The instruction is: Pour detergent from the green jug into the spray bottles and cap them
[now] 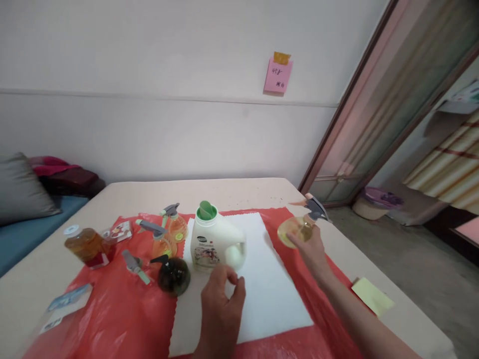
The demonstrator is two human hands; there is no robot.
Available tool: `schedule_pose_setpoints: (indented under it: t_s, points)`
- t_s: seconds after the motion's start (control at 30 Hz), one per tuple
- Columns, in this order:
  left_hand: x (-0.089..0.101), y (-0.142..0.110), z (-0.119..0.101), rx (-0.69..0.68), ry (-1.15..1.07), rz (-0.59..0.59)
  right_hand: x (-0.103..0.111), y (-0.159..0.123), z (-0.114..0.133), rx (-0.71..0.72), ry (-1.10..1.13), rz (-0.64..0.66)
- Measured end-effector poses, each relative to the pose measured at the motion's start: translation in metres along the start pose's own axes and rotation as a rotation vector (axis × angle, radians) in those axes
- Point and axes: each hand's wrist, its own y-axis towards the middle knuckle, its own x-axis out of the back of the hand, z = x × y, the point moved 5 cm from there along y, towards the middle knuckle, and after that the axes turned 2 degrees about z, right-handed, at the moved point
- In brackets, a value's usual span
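Table (239, 192) carries red plastic (116, 309), topped by a white sheet (277, 304). On the sheet stands a white jug (211, 242), green cap (205, 211) in its mouth. The left hand (222, 309) is curled just in front, thumb near forefinger; whether it pinches anything, I can't tell. Right of the sheet, the right hand (310, 249) grips a clear spray bottle (294, 231), seemingly just above the plastic.

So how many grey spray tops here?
4: a top on the bottle in the right hand, tops on two orange bottles left of the white jug, one near the dark pump bottle.
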Motion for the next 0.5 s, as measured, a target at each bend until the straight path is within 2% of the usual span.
schedule_pose_setpoints:
  t_s: [0.1,0.17,0.23,0.3,0.37,0.43,0.5]
  points:
    - [-0.02,-0.009,-0.01,0.057,-0.092,0.244,-0.001,-0.069,0.04,0.13,0.006,0.292]
    - [-0.028,-0.014,-0.02,0.062,-0.226,0.353,-0.014,-0.116,0.065,0.231,-0.081,0.585]
    - [-0.029,-0.015,-0.026,0.082,-0.309,0.413,-0.027,-0.149,0.083,0.276,-0.104,0.758]
    - [-0.02,-0.011,-0.027,0.126,-0.298,0.382,-0.039,-0.164,0.091,0.205,-0.005,0.854]
    - [-0.003,-0.007,-0.027,0.138,-0.268,0.29,-0.05,-0.166,0.09,0.084,0.273,0.938]
    - [0.014,-0.004,-0.029,0.116,-0.333,0.227,-0.062,-0.165,0.08,-0.094,0.608,0.985]
    - [0.023,-0.004,-0.029,0.118,-0.463,0.236,-0.074,-0.172,0.061,-0.326,0.839,1.026]
